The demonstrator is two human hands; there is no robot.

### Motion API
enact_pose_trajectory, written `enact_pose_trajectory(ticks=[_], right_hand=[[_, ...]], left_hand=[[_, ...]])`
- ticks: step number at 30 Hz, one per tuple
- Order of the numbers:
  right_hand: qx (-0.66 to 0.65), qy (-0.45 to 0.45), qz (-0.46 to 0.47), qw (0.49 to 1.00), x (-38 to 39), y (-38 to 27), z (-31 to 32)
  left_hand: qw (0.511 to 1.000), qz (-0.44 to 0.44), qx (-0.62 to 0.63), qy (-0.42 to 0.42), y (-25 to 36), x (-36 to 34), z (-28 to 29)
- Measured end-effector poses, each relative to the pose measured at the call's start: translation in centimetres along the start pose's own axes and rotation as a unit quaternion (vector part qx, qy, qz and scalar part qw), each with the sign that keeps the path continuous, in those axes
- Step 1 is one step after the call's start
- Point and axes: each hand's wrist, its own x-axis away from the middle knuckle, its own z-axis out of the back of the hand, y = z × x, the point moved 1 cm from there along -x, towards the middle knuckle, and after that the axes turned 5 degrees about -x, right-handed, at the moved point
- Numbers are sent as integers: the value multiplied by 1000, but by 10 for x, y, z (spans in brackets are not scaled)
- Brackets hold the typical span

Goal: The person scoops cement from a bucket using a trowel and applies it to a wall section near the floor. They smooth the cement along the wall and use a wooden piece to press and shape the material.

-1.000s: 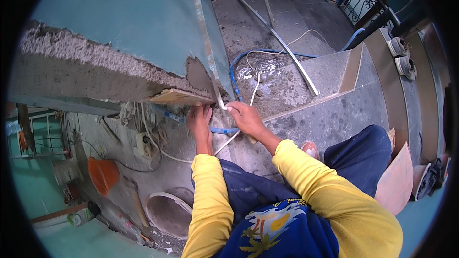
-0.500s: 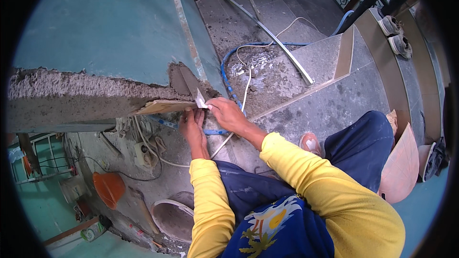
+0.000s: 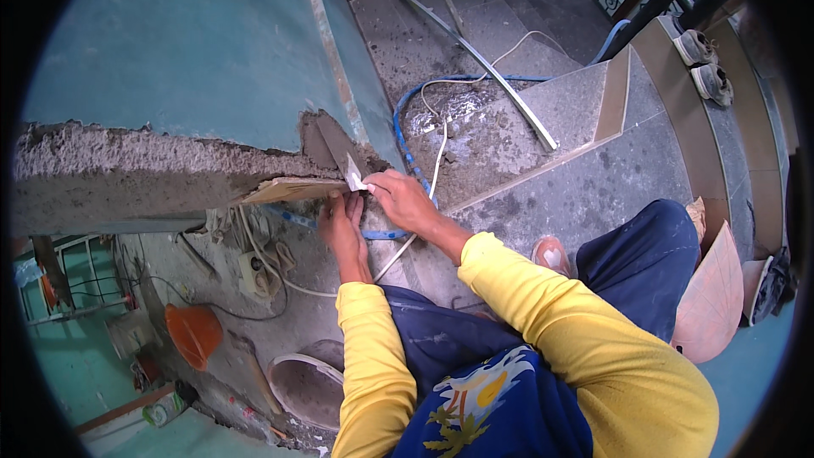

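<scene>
At the broken corner of the teal wall, my left hand [image 3: 342, 229] is closed at the end of a thin tan tile strip [image 3: 292, 190], its thumb against the strip and its fingers beside it. The strip lies along the wall's rough lower edge. My right hand [image 3: 405, 202] pinches a small white pointed piece [image 3: 354, 176] between thumb and fingertips, at the strip's end. I cannot tell what the piece is made of. Just above it, a patch of grey mortar [image 3: 326, 140] shows in the chipped corner. Both hands are nearly touching.
A blue hose [image 3: 397, 123] and a pale cable [image 3: 441, 148] cross the gritty floor by my hands. Beyond lies a long metal bar [image 3: 509, 89]. An orange container [image 3: 193, 335], a hammer [image 3: 259, 377] and a bucket [image 3: 292, 365] stand lower left. Shoes [image 3: 710, 83] rest on the right-hand steps.
</scene>
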Motion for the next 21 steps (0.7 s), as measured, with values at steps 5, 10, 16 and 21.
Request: enact_pose_trajectory(ticks=[5,10,16,21], right_hand=[[1,10,-8,1000,11,17,0],[0,3,-31,1000,5,10,-2],[-18,5,-25,1000,10,12,-1],[2,-21,-69,997,21,28,-2]], left_hand=[[1000,2,-5,15,5,4,-10],[1000,-2,3,4,2,3,-7],[1000,-4,-1,3,2,2,-4],[1000,4,-5,7,0,1,-4]])
